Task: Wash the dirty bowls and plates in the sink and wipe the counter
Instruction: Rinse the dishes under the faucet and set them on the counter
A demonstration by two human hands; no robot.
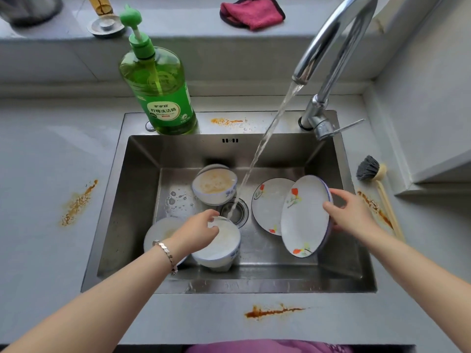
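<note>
Lower middle of the sink [142,189], the left hand [197,231] grasps a bowl [221,250]; at right, the right hand [349,212] grips a tilted plate [303,217].

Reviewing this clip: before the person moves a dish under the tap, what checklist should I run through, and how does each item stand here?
1. Water running: ok. The water stream falls from the faucet toward the drain.
2. Grip on the tilted plate: ok. The right hand holds its right edge.
3. Grip on the near bowl: ok. The left hand curls over its rim.
4. Drain free: cannot tell, though no pooled water shows.
5. Scrubber in hand: not ok. The dish brush lies on the counter.
6. Back bowl clean: not ok. There is residue inside.
</note>
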